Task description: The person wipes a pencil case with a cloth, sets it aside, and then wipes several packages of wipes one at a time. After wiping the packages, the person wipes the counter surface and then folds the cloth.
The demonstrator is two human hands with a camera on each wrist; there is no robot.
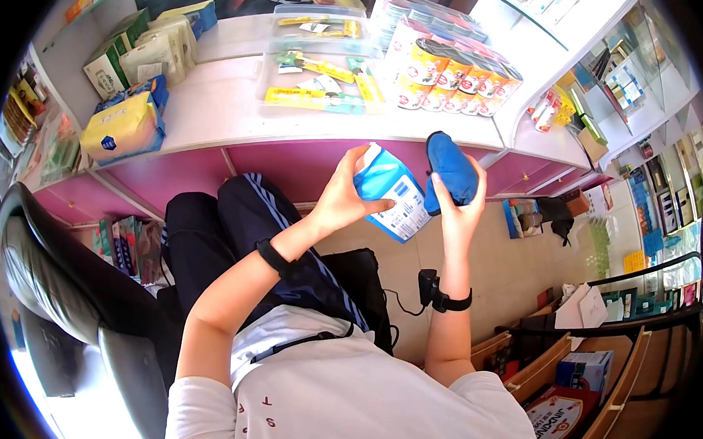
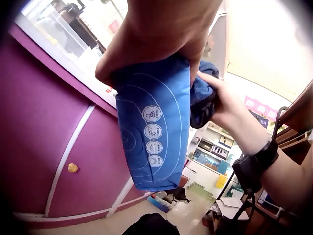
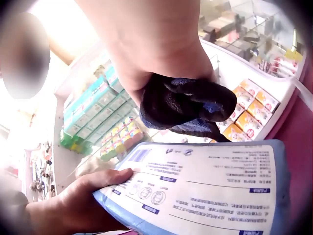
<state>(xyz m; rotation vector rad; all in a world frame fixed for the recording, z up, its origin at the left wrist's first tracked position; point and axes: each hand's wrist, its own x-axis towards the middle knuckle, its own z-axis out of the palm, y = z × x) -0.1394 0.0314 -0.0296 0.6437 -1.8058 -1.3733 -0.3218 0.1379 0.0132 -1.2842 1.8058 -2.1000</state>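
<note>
My left hand [image 1: 343,197] grips a blue package [image 1: 403,204] by its upper side, thumb across the printed white panel. The package's other side, plain blue with round white icons, faces the left wrist view. Beside it, my right hand [image 1: 462,212] holds a bundled blue cloth item [image 1: 453,170] with dark edging, thumb on its near side. In the right wrist view the dark folds of the bundle [image 3: 186,103] hang just above the package's printed panel [image 3: 210,191]. Both things are held up in front of the counter, above the floor.
On the white counter [image 1: 207,123] stand a clear plastic box [image 1: 267,78] with yellow packets, a stack of orange-and-white cans [image 1: 452,79] and a yellow soft pack [image 1: 124,127]. A black chair [image 1: 44,261] is at left, wooden shelving [image 1: 627,381] at lower right.
</note>
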